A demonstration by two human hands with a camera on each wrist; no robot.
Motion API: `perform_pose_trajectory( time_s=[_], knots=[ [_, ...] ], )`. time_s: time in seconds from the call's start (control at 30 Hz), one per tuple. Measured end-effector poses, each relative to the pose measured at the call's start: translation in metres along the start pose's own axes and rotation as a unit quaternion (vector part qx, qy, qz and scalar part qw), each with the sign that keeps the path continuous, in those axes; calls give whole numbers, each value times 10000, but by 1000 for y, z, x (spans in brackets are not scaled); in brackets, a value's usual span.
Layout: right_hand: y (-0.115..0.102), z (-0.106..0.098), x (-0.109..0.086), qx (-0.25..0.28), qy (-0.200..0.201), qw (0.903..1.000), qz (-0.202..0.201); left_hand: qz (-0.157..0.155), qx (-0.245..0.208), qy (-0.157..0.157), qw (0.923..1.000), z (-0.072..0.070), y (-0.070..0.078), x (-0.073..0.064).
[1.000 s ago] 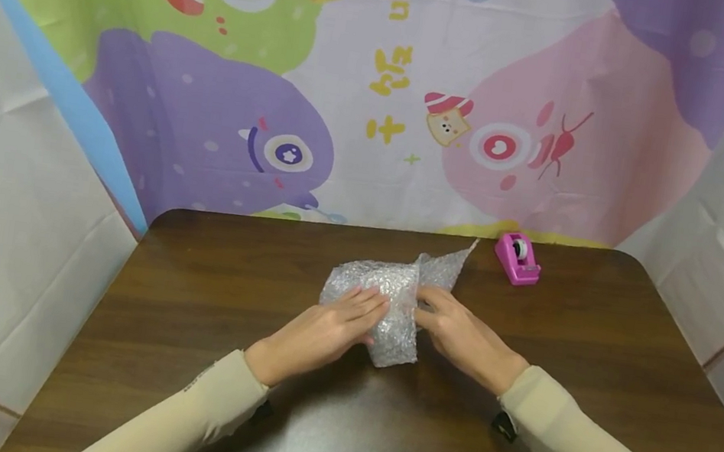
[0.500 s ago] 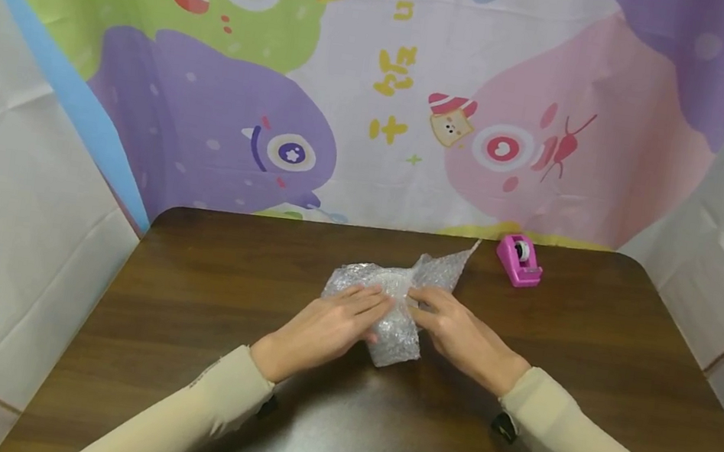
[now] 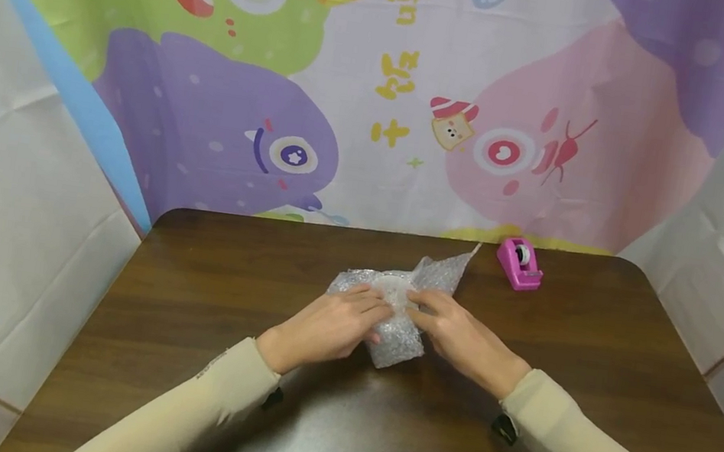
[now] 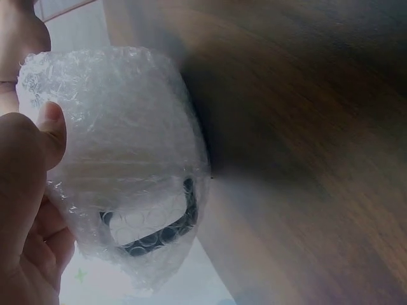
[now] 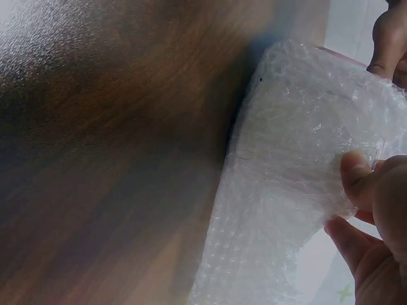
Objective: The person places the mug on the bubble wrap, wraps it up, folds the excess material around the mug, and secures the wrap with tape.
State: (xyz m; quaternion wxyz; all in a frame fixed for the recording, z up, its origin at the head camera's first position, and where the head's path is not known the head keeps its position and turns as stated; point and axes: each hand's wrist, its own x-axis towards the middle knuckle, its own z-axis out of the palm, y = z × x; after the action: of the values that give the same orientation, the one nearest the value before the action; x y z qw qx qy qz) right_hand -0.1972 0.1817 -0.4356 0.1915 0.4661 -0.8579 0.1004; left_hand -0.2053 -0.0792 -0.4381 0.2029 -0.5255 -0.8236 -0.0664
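Observation:
A sheet of clear bubble wrap [image 3: 397, 343] goes around an upright, cup-like object, whose pale round top [image 3: 393, 286] shows between the hands. In the left wrist view a black curved band [image 4: 166, 234], shaped like a handle, shows through the bubbles; the rest of the object is veiled. My left hand [image 3: 337, 323] holds the bundle from the left, fingers bent over its top and thumb against the near side. On the right, my right hand [image 3: 451, 331] pinches the wrap near the top between thumb [image 5: 357, 178] and fingers. A loose wrap flap [image 3: 442, 272] sticks out behind it.
A pink tape dispenser [image 3: 519, 264] with a roll in it stands near the back right edge of the dark wooden table [image 3: 224, 268]. Behind the table hangs a cartoon-printed curtain [image 3: 368, 180], and pale cloth walls flank both sides.
The upper edge of the wrap has been folded down and inward, and the round top now shows. Both hands stay about the bundle; the left fingers have bent more over it.

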Motion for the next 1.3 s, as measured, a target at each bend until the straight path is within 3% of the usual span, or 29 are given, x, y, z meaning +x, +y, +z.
perform_pose_trajectory(
  time_s=[0.53,0.87,1.13,1.3],
  knots=[
    [-2,0,2,31,45,10000,-9,63,308,-141,9994,-4,0,7],
    [-3,-5,4,674,-183,9972,250,-67,417,22,9991,-1,1,7],
    [-5,5,7,259,-235,9994,-18,-230,190,357,9989,3,1,5],
    [-4,12,11,18,-159,9997,-178,-122,60,261,9996,1,1,6]
  ],
)
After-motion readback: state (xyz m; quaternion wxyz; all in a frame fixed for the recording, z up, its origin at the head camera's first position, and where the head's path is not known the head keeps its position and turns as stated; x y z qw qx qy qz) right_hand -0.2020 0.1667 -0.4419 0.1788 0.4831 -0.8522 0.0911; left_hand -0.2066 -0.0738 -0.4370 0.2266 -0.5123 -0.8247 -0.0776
